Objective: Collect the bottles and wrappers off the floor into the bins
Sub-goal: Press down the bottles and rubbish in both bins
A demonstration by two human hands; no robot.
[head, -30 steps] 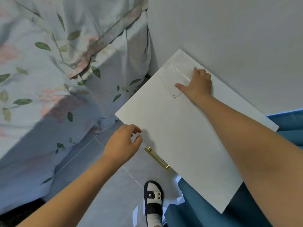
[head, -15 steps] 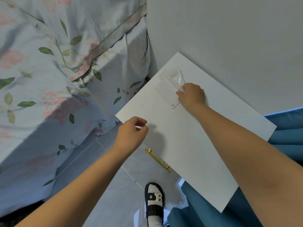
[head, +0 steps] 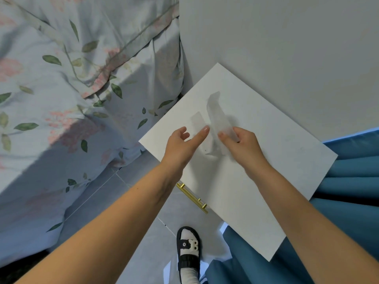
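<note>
A clear plastic wrapper (head: 217,113) hangs lifted above the white cabinet top (head: 266,160), blurred by motion. My right hand (head: 242,144) pinches its lower end between thumb and fingers. My left hand (head: 182,142) is close beside it on the left, fingers apart, with the forefinger stretched out and touching the wrapper's left flap (head: 198,121). No bottles or bins are in view.
A bed with a floral blue cover (head: 71,99) fills the left. A grey wall (head: 276,48) rises behind the cabinet. A gold handle (head: 191,198) sticks out below the top. Blue curtain (head: 348,181) hangs right. My sandalled foot (head: 188,251) stands on the tiled floor (head: 133,222).
My right hand closed on the wrapper and lifted it off the cabinet top toward me. My left hand moved up and right from the cabinet's corner to the wrapper and opened.
</note>
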